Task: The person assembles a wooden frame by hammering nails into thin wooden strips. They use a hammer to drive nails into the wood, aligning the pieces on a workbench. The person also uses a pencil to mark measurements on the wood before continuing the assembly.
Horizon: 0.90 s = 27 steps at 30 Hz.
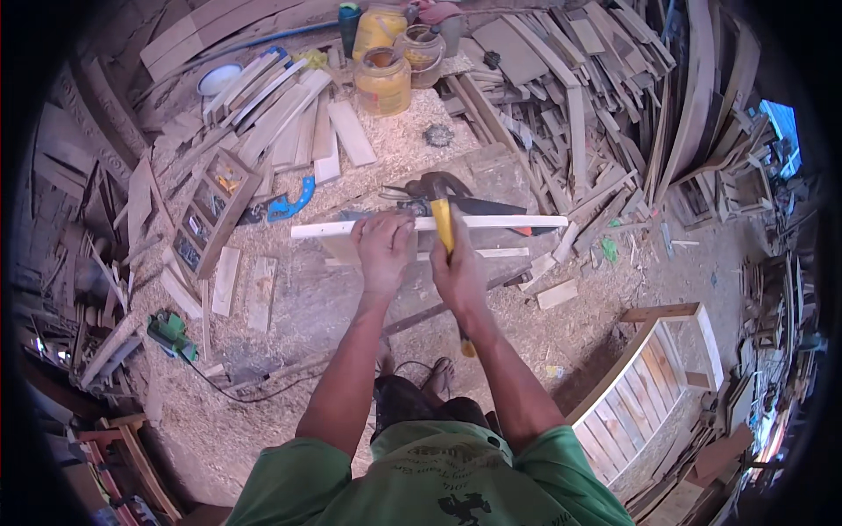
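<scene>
A slatted wooden frame point(630, 405) sits at lower right. At centre, my right hand point(460, 277) clasps a yellow-handled tool point(442, 226), and my left hand point(385, 254) grips the pale board point(504, 223) spanning mid-frame. Farther off, a yellow jar point(383, 88) stands at upper centre.

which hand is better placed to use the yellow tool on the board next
Probably the right hand: it grips the yellow tool close by the board, while the left hand seems busy holding the board's edge.
</scene>
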Available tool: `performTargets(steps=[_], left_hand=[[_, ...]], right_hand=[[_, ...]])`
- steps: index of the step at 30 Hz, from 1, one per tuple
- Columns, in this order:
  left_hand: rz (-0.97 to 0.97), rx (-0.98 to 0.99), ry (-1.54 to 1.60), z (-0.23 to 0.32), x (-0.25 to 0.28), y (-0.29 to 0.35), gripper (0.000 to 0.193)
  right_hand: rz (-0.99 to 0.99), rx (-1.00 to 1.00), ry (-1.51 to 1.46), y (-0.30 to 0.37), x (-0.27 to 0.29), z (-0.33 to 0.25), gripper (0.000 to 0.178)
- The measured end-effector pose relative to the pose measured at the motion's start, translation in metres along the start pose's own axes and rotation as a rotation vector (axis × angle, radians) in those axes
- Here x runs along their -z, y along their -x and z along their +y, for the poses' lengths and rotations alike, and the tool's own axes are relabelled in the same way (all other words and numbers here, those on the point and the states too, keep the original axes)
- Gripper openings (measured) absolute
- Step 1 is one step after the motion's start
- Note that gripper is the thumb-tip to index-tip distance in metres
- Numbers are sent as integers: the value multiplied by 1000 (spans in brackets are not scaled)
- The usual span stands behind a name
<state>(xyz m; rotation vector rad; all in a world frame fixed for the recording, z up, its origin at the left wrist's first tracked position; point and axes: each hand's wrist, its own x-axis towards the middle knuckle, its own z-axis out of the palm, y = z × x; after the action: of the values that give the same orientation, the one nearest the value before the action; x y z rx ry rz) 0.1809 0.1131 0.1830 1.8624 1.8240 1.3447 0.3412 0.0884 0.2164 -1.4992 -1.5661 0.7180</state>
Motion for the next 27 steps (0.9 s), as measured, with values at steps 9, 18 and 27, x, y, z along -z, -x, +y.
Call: performTargets(steps=[9, 18, 27], left_hand=[[45, -20, -32, -2, -2, 6, 10], [30, 12, -72, -3, -2, 4, 11], [-377, -54, -276, -8, 30, -29, 33]], right_hand=[[-138, 227, 378, 39, 73, -71, 67], [-179, 170, 405, 42, 65, -74, 71], [-126, 30, 412, 53, 53, -21, 70]])
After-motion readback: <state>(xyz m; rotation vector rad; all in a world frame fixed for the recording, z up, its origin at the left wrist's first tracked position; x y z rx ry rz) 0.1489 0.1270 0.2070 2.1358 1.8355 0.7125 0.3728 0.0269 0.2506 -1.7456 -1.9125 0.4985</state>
